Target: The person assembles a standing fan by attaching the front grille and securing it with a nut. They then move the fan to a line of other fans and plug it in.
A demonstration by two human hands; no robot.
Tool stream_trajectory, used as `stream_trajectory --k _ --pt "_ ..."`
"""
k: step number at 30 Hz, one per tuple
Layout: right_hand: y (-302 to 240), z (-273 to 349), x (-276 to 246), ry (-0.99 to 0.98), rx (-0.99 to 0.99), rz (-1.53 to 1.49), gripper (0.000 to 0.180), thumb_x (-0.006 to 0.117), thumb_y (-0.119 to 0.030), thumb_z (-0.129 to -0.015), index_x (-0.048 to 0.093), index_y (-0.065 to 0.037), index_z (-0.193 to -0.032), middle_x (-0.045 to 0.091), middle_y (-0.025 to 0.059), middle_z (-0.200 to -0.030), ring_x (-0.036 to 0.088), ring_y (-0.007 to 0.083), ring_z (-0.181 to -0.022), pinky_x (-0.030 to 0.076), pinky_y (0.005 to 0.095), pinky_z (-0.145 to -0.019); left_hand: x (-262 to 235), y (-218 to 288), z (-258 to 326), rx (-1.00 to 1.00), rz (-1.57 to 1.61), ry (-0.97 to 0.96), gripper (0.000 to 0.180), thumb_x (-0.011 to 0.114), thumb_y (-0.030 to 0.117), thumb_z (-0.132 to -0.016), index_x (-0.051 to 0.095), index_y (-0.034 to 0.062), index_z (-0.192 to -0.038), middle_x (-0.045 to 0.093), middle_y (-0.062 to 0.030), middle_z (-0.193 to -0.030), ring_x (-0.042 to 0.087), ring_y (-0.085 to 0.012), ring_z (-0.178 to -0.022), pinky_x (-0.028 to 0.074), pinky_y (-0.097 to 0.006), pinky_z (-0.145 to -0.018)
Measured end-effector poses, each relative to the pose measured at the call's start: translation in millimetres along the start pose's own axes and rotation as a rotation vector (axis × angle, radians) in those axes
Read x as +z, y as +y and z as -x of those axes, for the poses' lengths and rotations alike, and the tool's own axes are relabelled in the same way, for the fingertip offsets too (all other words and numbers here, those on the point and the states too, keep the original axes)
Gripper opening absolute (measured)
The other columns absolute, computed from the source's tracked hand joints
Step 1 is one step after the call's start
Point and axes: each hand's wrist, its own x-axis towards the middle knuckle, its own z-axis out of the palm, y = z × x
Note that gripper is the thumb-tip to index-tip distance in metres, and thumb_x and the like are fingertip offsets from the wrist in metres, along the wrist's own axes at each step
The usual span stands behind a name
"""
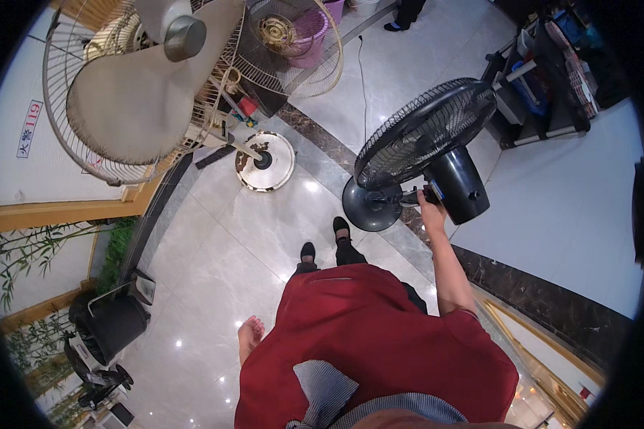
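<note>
A black pedestal fan [426, 129] stands on its round base [371, 206] in front of me, to the right. Its caged head faces away to the upper left, with the motor housing toward me. My right hand [432, 211] is closed around the pole just below the housing. My left hand [251, 331] hangs low beside my red top, holding nothing, its fingers loosely apart. Nearest ahead of that side is an old white pedestal fan [132, 107], whose front grille is off and whose grey blades show dust. Its white base [265, 161] has rusty, chipped paint.
Another fan cage [290, 43] stands behind the white fan, near a pink bucket [311, 43]. A power cord [363, 86] runs along the tiled floor. A dark cart [540, 86] is at the far right. A black bin [111, 325] stands left. Another person's shoe [393, 27] shows at the top.
</note>
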Motion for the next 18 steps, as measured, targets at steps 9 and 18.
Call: stream_trajectory --k 9,18 --pt "-80 124 -62 0.251 -0.01 0.207 0.026 0.07 -0.024 -0.081 0.067 -0.006 -0.099 0.067 0.0037 -0.1 0.06 0.0175 -0.098 0.04 0.0317 -0.095 93 110 -41 0.325 -0.531 -0.377 0.02 0.056 0.019 -0.089 0.06 0.0038 -0.102 0.063 -0.006 -0.083 0.061 -0.0152 -0.07 0.051 -0.026 -0.064" --pt "-191 291 -145 0.557 -0.107 0.079 0.048 0.075 -0.001 -0.072 0.054 0.003 -0.115 0.062 0.0085 -0.108 0.057 0.0166 -0.098 0.046 0.0292 -0.087 293 15 28 0.244 -0.934 -1.235 0.027 0.054 0.024 -0.092 0.057 0.0051 -0.111 0.063 -0.0068 -0.095 0.062 -0.0151 -0.081 0.05 -0.027 -0.066"
